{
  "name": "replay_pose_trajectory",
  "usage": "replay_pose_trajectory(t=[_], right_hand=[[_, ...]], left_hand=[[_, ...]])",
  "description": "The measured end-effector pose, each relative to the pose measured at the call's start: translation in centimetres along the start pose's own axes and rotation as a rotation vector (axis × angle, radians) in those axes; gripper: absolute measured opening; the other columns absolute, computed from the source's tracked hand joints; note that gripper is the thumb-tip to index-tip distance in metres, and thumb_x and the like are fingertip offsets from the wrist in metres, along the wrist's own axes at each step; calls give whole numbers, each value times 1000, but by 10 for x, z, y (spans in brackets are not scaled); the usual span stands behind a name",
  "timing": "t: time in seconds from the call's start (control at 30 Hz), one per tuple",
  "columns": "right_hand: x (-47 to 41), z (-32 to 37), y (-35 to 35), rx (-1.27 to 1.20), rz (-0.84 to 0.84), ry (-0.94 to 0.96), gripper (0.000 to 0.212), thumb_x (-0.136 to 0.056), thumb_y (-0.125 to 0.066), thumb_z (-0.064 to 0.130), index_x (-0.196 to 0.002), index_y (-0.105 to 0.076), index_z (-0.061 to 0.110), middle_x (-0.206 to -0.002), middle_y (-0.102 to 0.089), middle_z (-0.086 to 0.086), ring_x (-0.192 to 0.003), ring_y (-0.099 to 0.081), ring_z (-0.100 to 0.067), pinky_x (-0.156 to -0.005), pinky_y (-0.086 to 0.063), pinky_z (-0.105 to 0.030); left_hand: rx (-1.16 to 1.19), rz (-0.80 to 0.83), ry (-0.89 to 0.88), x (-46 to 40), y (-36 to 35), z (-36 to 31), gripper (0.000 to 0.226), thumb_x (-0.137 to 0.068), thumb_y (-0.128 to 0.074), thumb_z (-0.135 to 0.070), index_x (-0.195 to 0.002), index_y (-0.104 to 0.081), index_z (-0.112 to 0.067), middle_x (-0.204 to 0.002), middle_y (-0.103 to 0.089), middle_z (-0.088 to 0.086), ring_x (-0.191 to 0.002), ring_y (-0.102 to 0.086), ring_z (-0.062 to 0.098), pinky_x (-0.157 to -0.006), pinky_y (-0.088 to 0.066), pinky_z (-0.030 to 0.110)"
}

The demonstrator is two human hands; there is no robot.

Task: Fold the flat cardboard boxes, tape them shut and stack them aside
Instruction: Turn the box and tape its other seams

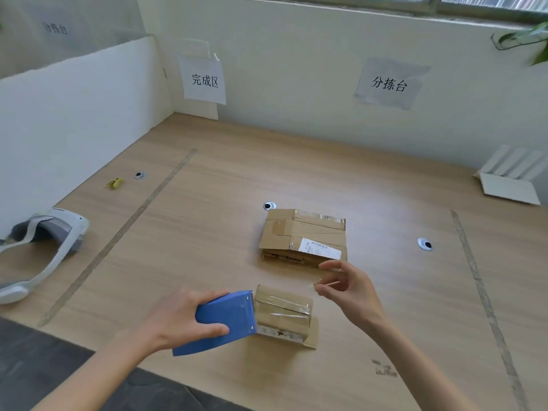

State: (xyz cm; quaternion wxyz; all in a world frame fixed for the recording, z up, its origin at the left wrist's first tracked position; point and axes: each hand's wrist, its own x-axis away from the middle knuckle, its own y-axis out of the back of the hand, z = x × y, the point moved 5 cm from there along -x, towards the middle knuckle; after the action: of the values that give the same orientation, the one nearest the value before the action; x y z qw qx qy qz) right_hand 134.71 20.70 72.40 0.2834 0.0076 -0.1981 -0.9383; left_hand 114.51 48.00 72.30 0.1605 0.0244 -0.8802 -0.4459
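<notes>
My left hand (184,317) grips a blue tape dispenser (222,320) pressed against the left side of a small folded cardboard box (284,312) near the table's front edge. Clear tape runs across the top of that box. My right hand (348,287) hovers just right of and above the box, thumb and fingers pinching what looks like the loose end of the clear tape. A larger, flattened cardboard box (302,237) with a white shipping label and old tape lies on the table behind the small box.
A white VR headset (38,241) lies at the table's left edge. A small yellow object (115,183) sits far left. A white folded carton (511,179) rests at the far right. Tape lines mark the wooden table (207,203); paper signs hang on the wall.
</notes>
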Motion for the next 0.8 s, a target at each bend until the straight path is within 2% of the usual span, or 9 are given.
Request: replay_pose_trajectory(t=[0.13,0.23,0.33,0.5,0.6,0.67,0.8], right_hand=[[-11,-29,8,49,93,-9,38,-79,-87,12,-107,-67,28,-84,-78,4,-74,-74,-13,-71,-57,-21],[-25,-43,14,84,171,4,36,-79,-87,14,-105,-68,30,-83,-77,6,-73,-73,-11,-67,-53,-16],[-38,-49,16,115,257,37,34,-81,-85,13,-104,-68,30,-83,-77,6,-74,-73,-11,-69,-54,-19],[-54,-55,8,156,372,103,28,-84,-81,7,-101,-70,26,-83,-75,3,-83,-72,-12,-87,-60,-40],[-58,-57,-6,126,487,128,23,-89,-75,8,-101,-70,27,-89,-73,5,-99,-68,-9,-99,-54,-38],[-60,-57,-19,89,547,125,21,-90,-75,10,-100,-69,28,-97,-74,4,-108,-66,-8,-102,-50,-38],[-61,-60,-44,-28,591,135,19,-90,-75,5,-102,-69,18,-96,-73,-9,-106,-69,-20,-101,-52,-30]], left_hand=[[65,43,108,4,-38,-13,56,-66,-65,-72,-116,-41,-82,-98,-64,-38,-84,-63,-7,-73,-55,25],[145,41,183,10,-65,-26,57,-69,-68,-66,-123,-51,-69,-98,-67,-32,-84,-64,-3,-75,-55,26],[200,25,241,16,-89,-36,58,-70,-69,-65,-125,-55,-61,-99,-67,-30,-85,-64,-3,-73,-51,20],[178,-21,334,24,-120,-42,57,-67,-67,-71,-121,-51,-63,-95,-67,-31,-80,-63,-3,-66,-49,18],[166,-42,380,29,-128,-38,59,-65,-66,-73,-120,-46,-68,-94,-66,-35,-81,-63,-5,-70,-52,21],[149,-47,408,33,-128,-31,60,-64,-65,-75,-120,-44,-71,-96,-64,-38,-83,-62,-8,-71,-51,20],[137,-62,465,44,-123,-13,61,-64,-65,-75,-121,-44,-72,-94,-64,-40,-82,-62,-8,-71,-50,21]])
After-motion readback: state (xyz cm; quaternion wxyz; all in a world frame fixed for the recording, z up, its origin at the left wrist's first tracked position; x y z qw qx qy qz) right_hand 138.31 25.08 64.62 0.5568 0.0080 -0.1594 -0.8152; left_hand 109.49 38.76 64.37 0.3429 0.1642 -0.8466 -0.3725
